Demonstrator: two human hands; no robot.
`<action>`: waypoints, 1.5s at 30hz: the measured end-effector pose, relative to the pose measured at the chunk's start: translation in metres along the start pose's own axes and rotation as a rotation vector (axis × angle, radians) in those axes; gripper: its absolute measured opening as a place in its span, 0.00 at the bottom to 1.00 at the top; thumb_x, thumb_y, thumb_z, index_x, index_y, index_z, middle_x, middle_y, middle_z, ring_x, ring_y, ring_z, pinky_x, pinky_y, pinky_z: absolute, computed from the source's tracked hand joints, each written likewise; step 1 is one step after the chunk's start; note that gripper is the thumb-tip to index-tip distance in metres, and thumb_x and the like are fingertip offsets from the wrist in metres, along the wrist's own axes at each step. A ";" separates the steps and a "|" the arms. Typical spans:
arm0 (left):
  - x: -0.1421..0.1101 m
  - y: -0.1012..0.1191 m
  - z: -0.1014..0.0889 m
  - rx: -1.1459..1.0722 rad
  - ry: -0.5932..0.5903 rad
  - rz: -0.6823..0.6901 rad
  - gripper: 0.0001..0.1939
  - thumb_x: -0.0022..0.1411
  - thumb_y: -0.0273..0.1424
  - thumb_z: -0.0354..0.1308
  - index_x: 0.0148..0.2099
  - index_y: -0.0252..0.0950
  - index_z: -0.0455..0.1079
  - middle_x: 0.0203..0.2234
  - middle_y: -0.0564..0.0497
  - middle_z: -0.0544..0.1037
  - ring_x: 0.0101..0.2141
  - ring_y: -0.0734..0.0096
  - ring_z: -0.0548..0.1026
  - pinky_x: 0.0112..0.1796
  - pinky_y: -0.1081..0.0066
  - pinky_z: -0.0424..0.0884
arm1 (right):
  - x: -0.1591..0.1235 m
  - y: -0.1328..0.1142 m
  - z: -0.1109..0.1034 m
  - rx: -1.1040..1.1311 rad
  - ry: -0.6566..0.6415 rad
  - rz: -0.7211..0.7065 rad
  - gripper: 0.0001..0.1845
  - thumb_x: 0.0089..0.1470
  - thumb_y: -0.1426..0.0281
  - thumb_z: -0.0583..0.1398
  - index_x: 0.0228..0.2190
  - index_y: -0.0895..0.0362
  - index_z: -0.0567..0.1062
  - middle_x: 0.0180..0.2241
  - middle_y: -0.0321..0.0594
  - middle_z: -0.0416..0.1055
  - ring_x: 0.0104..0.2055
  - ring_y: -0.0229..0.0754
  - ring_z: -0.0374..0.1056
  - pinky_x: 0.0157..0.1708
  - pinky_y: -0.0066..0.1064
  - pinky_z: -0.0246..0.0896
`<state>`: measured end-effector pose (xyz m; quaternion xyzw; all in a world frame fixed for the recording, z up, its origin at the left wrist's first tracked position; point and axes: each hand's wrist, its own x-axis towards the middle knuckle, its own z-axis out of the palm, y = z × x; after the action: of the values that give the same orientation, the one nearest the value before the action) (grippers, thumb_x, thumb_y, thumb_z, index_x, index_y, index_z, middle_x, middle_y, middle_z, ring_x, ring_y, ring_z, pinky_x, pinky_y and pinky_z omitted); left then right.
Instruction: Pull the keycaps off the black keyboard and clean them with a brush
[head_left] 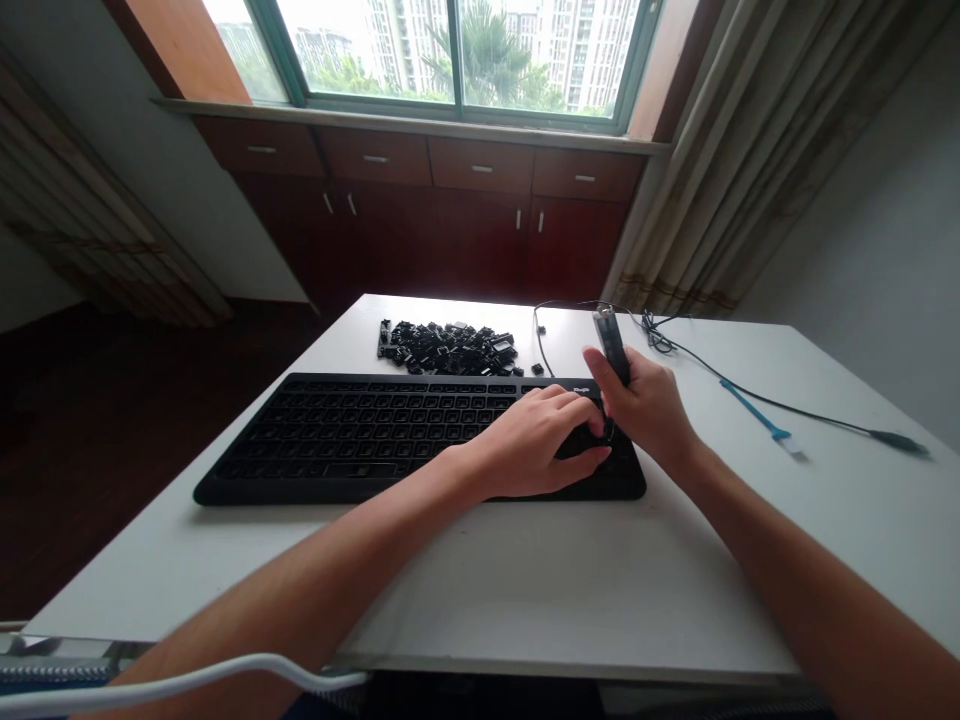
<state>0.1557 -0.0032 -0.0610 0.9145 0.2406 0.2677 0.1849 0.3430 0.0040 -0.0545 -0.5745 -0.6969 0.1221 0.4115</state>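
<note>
A black wireless-style keyboard lies flat on the white table, its keys in dark rows. My left hand rests over the keyboard's right part, fingers curled down on the keys, with the fingertips partly hidden behind my right hand. My right hand is shut on a slim black tool, whose lower tip points down at the keys beside my left fingers. Behind the keyboard lies a heap of loose black keycaps, with a single keycap off to its right.
A thin black cable loops along the table's far edge, and a longer cable with a blue strip runs right. A white cord crosses the near edge. Dark wooden cabinets stand beyond the table, below a window.
</note>
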 end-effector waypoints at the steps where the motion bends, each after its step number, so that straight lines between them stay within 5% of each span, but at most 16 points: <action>1: 0.000 0.000 0.000 -0.021 0.002 -0.016 0.10 0.69 0.38 0.58 0.46 0.38 0.69 0.42 0.49 0.79 0.43 0.62 0.75 0.50 0.60 0.70 | -0.001 0.000 0.000 0.000 0.003 0.000 0.26 0.63 0.45 0.54 0.24 0.52 0.65 0.17 0.33 0.67 0.20 0.39 0.61 0.25 0.33 0.55; 10: 0.001 -0.002 -0.001 0.007 -0.014 0.019 0.10 0.69 0.38 0.58 0.48 0.39 0.73 0.44 0.49 0.79 0.44 0.62 0.75 0.51 0.60 0.69 | -0.002 -0.002 0.005 -0.104 0.076 -0.053 0.24 0.65 0.48 0.53 0.26 0.52 0.66 0.18 0.34 0.65 0.20 0.40 0.60 0.25 0.33 0.50; 21: -0.001 0.004 0.003 0.241 -0.062 0.097 0.18 0.75 0.40 0.49 0.55 0.40 0.76 0.49 0.44 0.77 0.47 0.59 0.72 0.52 0.57 0.69 | 0.001 -0.006 -0.004 -0.087 0.002 0.004 0.25 0.64 0.47 0.53 0.24 0.52 0.67 0.19 0.37 0.70 0.22 0.43 0.65 0.27 0.34 0.53; 27: -0.002 0.004 0.006 0.253 -0.042 0.109 0.18 0.75 0.39 0.49 0.55 0.40 0.76 0.49 0.44 0.77 0.48 0.58 0.73 0.51 0.57 0.69 | 0.004 -0.004 -0.004 0.103 -0.113 0.029 0.25 0.64 0.49 0.54 0.24 0.53 0.66 0.19 0.35 0.70 0.22 0.41 0.65 0.26 0.32 0.56; 34: -0.001 0.003 0.004 0.168 -0.040 0.094 0.14 0.74 0.38 0.51 0.51 0.39 0.75 0.49 0.45 0.77 0.48 0.59 0.73 0.53 0.56 0.69 | -0.002 -0.004 0.009 0.017 -0.010 -0.067 0.21 0.65 0.50 0.53 0.29 0.52 0.64 0.19 0.31 0.63 0.20 0.39 0.58 0.25 0.32 0.52; 41: 0.001 0.000 0.002 -0.081 0.088 -0.108 0.06 0.63 0.30 0.56 0.41 0.38 0.62 0.34 0.50 0.75 0.33 0.67 0.72 0.37 0.65 0.72 | -0.005 -0.014 0.018 0.174 0.001 0.045 0.23 0.64 0.47 0.53 0.27 0.51 0.63 0.19 0.32 0.66 0.22 0.40 0.62 0.26 0.31 0.56; 45: 0.000 -0.005 0.006 -0.181 0.242 -0.216 0.11 0.56 0.25 0.54 0.42 0.39 0.59 0.38 0.49 0.72 0.39 0.64 0.71 0.44 0.61 0.72 | -0.005 -0.016 0.026 0.233 0.020 0.106 0.24 0.63 0.45 0.53 0.28 0.51 0.65 0.21 0.34 0.69 0.24 0.42 0.65 0.27 0.32 0.56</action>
<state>0.1575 -0.0003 -0.0681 0.8241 0.3329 0.3747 0.2638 0.3132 0.0027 -0.0630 -0.5601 -0.6425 0.2183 0.4752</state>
